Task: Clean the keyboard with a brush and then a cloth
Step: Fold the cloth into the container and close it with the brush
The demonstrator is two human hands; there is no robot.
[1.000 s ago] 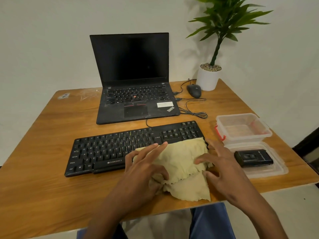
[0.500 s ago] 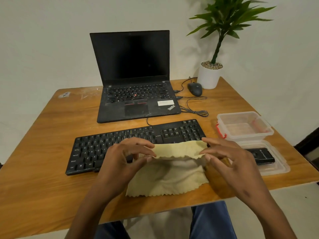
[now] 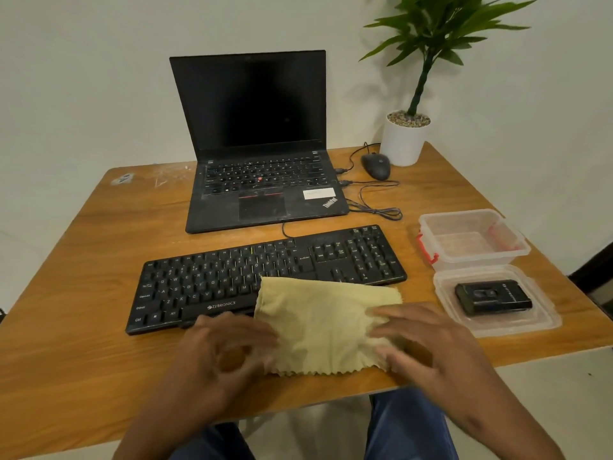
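A black keyboard (image 3: 232, 280) lies across the middle of the wooden table (image 3: 83, 360). A pale yellow cloth (image 3: 325, 323) is spread flat over the keyboard's lower right part and the table in front of it. My left hand (image 3: 225, 353) pinches the cloth's left edge with curled fingers. My right hand (image 3: 428, 346) holds the cloth's right edge and hides its lower right corner. Both hands are blurred. No brush is plainly visible.
An open black laptop (image 3: 262, 180) stands behind the keyboard, with a mouse (image 3: 376, 166), cables and a potted plant (image 3: 404, 141) at the back right. At the right sit a clear plastic box (image 3: 471, 240) and its lid (image 3: 544, 320) holding a black rectangular object (image 3: 492, 297).
The crumpled cloth was lifted by its upper edge, unfolded and laid flat. Both hands moved back from the top edge to the cloth's lower sides.
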